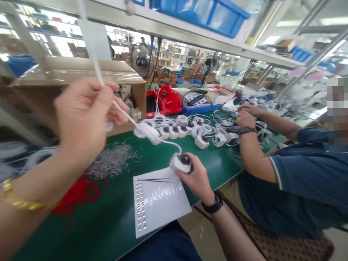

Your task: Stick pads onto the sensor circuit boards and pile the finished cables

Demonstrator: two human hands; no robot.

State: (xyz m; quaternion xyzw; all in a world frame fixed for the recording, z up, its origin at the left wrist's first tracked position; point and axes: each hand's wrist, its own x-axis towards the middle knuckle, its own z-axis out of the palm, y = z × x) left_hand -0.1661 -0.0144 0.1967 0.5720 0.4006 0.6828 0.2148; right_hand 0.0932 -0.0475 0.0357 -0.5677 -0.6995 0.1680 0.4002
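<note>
My left hand (86, 114), raised at the left, pinches a white cable (124, 115) between thumb and fingers; one stretch of it runs up past the top edge. From the pinch the cable drops to a coiled bundle (147, 132) above the table. A further stretch links that bundle to a white device with a black round face (181, 162), which looks like a small camera. My right hand (197, 177) is closed around this device, just over the top of a white sheet (162, 203) with a column of shiny dots.
Similar white devices (174, 130) with coiled cables line the green table (114, 216). Small clear pieces (110, 161) and red bands (79, 194) lie left. A cardboard box (83, 69) and red bin (170, 100) stand behind. A co-worker's hands (246, 116) work at right. Overhead is a shelf (170, 29).
</note>
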